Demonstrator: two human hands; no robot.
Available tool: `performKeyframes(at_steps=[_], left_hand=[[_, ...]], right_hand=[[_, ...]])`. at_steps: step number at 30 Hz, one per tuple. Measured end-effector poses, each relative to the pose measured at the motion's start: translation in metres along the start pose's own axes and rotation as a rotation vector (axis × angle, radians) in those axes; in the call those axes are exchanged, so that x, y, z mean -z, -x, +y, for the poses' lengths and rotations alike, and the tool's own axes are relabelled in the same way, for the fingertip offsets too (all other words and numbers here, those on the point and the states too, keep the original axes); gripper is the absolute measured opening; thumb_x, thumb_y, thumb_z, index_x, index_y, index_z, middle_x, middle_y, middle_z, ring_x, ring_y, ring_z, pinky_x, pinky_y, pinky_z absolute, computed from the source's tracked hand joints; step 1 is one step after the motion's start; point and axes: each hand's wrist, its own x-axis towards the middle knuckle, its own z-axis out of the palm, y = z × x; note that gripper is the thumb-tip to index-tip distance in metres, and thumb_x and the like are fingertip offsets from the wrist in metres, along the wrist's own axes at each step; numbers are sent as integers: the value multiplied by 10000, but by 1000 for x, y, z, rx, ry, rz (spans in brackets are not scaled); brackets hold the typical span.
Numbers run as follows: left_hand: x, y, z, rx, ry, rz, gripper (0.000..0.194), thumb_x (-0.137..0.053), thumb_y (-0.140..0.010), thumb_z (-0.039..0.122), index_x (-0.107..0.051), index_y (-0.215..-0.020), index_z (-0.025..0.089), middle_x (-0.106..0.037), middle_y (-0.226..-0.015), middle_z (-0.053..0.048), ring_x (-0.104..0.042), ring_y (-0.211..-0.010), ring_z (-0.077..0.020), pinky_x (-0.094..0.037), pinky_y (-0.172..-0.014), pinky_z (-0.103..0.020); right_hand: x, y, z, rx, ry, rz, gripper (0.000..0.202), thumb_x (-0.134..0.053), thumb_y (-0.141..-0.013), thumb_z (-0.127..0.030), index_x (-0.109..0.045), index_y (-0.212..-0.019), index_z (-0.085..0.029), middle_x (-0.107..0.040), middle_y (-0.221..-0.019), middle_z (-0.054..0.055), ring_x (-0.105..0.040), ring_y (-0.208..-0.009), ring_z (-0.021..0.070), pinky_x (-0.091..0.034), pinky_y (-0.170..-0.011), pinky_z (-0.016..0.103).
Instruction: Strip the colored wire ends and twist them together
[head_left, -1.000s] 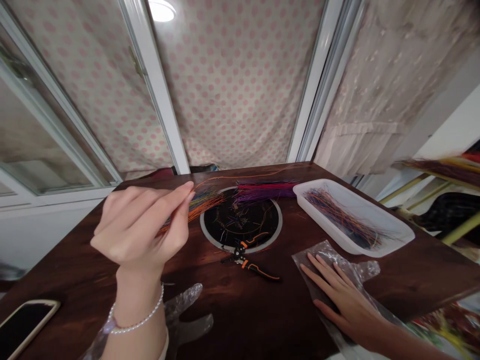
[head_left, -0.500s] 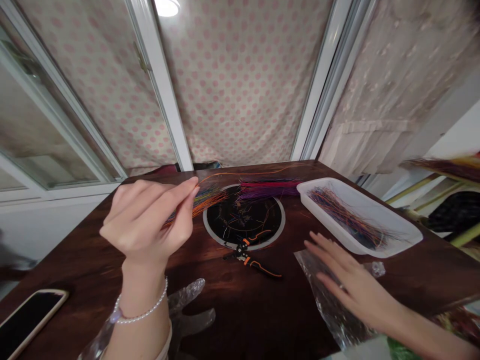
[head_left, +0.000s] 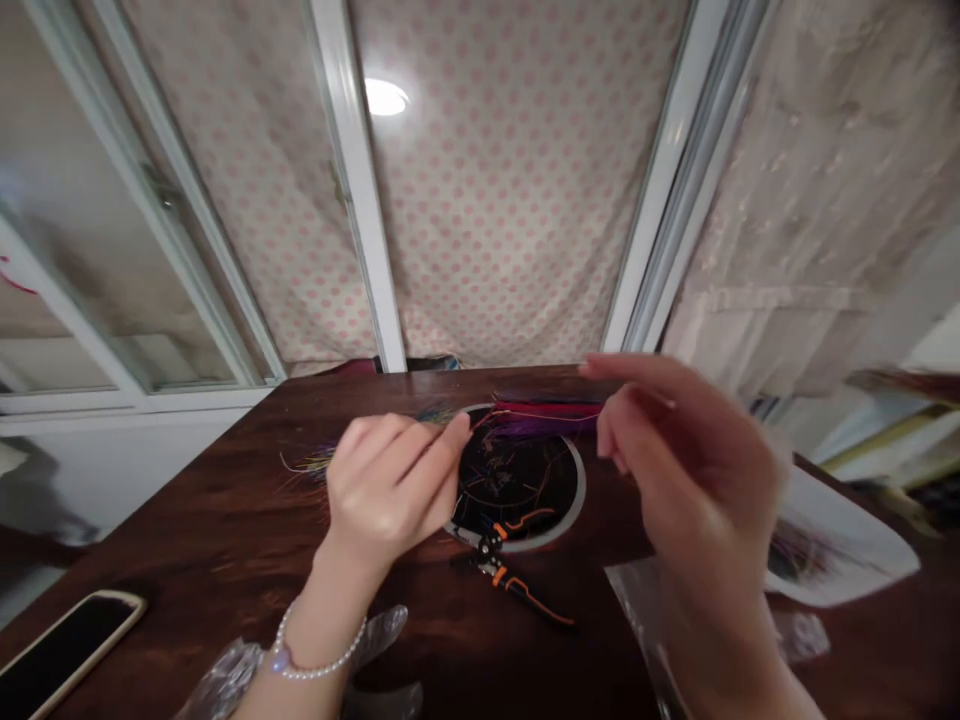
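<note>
My left hand (head_left: 397, 480) pinches a thin orange wire (head_left: 484, 420) between thumb and fingertips, above the left edge of a round black mat (head_left: 517, 490). The wire runs right towards my right hand (head_left: 686, 460), which is raised and blurred, index finger stretched out and the other fingers curled; whether it touches the wire is unclear. Behind the mat lies a bundle of red and purple wires (head_left: 547, 418). Multicoloured wires (head_left: 311, 462) show partly behind my left hand. Pliers with orange and black handles (head_left: 525, 590) rest at the mat's front edge.
A white tray (head_left: 862, 590) of wires stands at the right, partly behind my right hand. A clear plastic bag (head_left: 634, 590) lies beneath that hand. At the left are a phone (head_left: 56, 655) and a clear plastic glove (head_left: 232, 675). Windows and a dotted curtain (head_left: 510, 200) rise behind the table.
My right hand has risen from over the plastic bag towards the wire, its fingers now partly curled. My left hand, still pinching, has shifted right and slightly down in view. The camera has tilted up.
</note>
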Motion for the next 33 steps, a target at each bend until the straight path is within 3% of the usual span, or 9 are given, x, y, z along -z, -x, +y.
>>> performKeyframes(at_steps=[4,10,16,19,23,26,29,33], left_hand=[[-8,3,4,-3,32,-5,161,-652,-833,25,-709,-955,112,-690,-647,-9,-566,-581,-139,-398,-569,-295],[-8,7,10,-37,10,2,165,-673,-837,26,-726,-973,103,-761,-744,-44,-633,-650,-148,-428,-612,-292],[2,11,15,-75,1,-23,214,-612,-883,36,-740,-1023,135,-784,-806,-27,-699,-704,-145,-473,-671,-298],[3,12,17,-73,20,-46,232,-612,-875,19,-743,-1034,127,-784,-823,-35,-704,-727,-152,-477,-685,-305],[-4,12,21,-42,82,-14,200,-647,-863,16,-741,-1012,111,-769,-781,-33,-674,-694,-138,-467,-659,-292],[-11,9,26,38,210,82,185,-702,-823,21,-735,-985,105,-746,-727,-30,-636,-642,-137,-463,-607,-290],[-11,3,33,234,495,120,215,-695,-811,1,-734,-984,123,-733,-709,-26,-611,-591,-134,-467,-558,-295],[-1,-7,38,632,1013,0,231,-602,-880,4,-764,-869,168,-725,-635,-11,-626,-531,-128,-511,-512,-272]], right_hand=[[-15,5,14,-77,-66,-120,199,-559,-938,-195,-739,-1017,-223,-749,-869,14,-491,-477,79,-406,-432,229],[-5,-3,14,-131,-86,-296,197,-610,-882,-223,-777,-980,-190,-755,-795,20,-428,-408,43,-337,-357,177],[-10,-5,26,-280,-225,-407,202,-661,-824,-201,-775,-989,-183,-689,-599,-15,-579,-445,90,-472,-409,174],[-13,-7,33,-317,-314,-479,124,-671,-823,-209,-779,-882,-191,-746,-670,8,-699,-593,132,-570,-538,205],[-14,-8,37,-302,-296,-432,76,-681,-812,-199,-755,-799,-204,-769,-743,7,-730,-691,153,-602,-635,237],[-16,-7,35,-230,-252,-375,76,-679,-819,-170,-731,-772,-199,-748,-712,-7,-714,-665,142,-587,-608,219],[-18,-5,32,-16,-156,-261,138,-644,-844,-95,-712,-792,-203,-732,-740,-7,-699,-694,135,-583,-634,224],[-19,-1,31,403,-13,-71,255,-599,-848,-6,-715,-913,-224,-721,-845,33,-693,-774,172,-590,-670,301]])
